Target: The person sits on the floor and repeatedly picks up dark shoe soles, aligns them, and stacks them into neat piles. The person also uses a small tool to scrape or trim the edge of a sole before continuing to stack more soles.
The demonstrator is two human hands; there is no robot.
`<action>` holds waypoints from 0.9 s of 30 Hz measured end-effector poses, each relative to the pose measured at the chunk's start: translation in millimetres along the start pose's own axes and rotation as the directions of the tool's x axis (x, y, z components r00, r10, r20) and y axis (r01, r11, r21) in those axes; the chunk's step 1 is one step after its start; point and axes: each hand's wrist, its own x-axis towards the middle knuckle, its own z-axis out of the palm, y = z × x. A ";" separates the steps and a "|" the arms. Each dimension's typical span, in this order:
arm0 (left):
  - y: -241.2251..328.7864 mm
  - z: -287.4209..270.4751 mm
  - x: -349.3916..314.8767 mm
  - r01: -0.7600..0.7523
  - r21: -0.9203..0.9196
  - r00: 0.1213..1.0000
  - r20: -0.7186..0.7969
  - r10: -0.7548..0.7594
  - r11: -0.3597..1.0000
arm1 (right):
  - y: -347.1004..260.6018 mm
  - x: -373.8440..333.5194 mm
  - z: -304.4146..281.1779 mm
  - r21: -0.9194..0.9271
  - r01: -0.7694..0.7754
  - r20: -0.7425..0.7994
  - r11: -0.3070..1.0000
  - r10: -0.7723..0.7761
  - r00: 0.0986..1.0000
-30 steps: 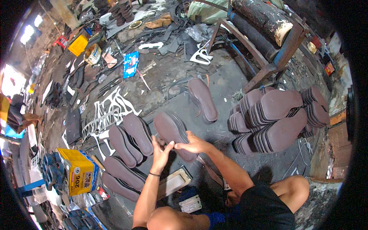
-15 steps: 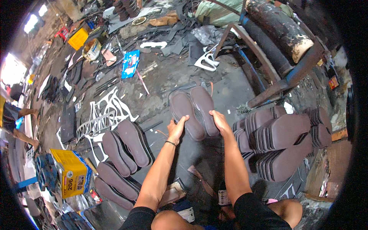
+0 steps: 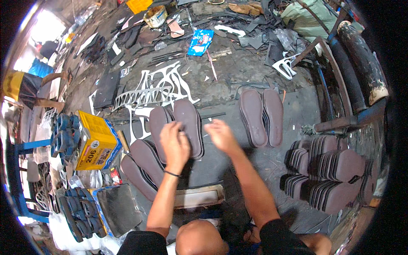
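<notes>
Above a pair of brown shoe sole stacks [image 3: 187,111] left of centre, my left hand [image 3: 173,142] reaches with its fingers partly spread; whether it touches them I cannot tell. Just right of that pair, my right hand [image 3: 222,135] is stretched toward it, apart from it, fingers loosely extended and slightly blurred, holding nothing. Another pair of brown sole stacks [image 3: 251,114] lies side by side farther right, untouched. Nearer me on the left, more sole stacks [image 3: 144,159] lie slanted, partly behind my left forearm.
Piles of brown soles [image 3: 325,170] lie at the right. A yellow box [image 3: 95,142] and blue sandals [image 3: 66,136] stand at the left. White cut-out scraps [image 3: 170,80] lie beyond the soles. A metal frame with rollers [image 3: 361,63] is at the far right; another person's arm shows at the left.
Both hands have let go of the pair of soles in the middle, which stays on the floor. They have moved left to another pair, and the view has turned left.
</notes>
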 end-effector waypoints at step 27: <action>62.8 -74.6 28.0 -0.448 -0.361 0.610 0.546 0.575 0.818 | 30.2 -115.1 -39.2 -0.638 0.413 0.040 0.651 -0.507 0.861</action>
